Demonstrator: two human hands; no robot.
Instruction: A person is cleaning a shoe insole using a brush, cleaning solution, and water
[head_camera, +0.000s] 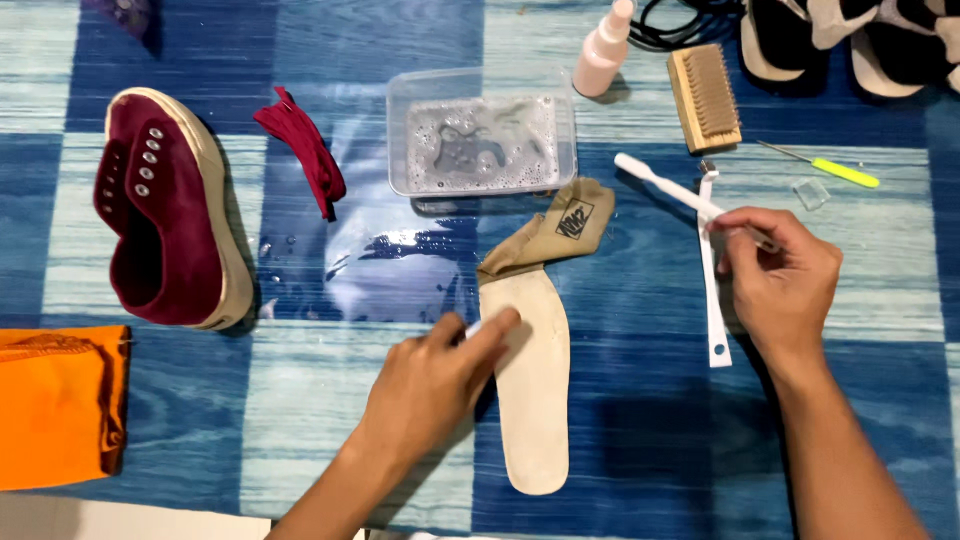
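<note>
My left hand (430, 385) lies flat-ish on the near side of the insole (535, 385), fingers extended and pressing its left edge; something small and white shows under the fingertips, too hidden to identify. The insole lies pale side up on the bench (640, 420), long axis running away from me, its far end folded over to show the tan top face with a dark printed patch.

My right hand (780, 285) is closed around the handle of a white toothbrush (665, 187), thumb and fingers pinched on it; the brush head points up and left, off the bench or just above it, I cannot tell which. Just under that hand lies a flat white plastic strip (713, 300) with a hole at its near end, running toward me.

Beyond the insole: a clear plastic tub (482, 130) of soapy water, with a wet patch on the bench in front of it. Left of the tub, a bundle of dark red laces (303, 150). Further left, a maroon shoe (170, 210) with a cream sole, lying on its side, eyelets empty. Near left edge, an orange cloth (58, 405).

Far right of the tub: a small pale pink spray bottle (603, 55), a wooden scrubbing brush (706, 97) with bristles up, a thin tool with a yellow-green handle (835, 170), and a small clear piece (811, 193) beside it.
</note>
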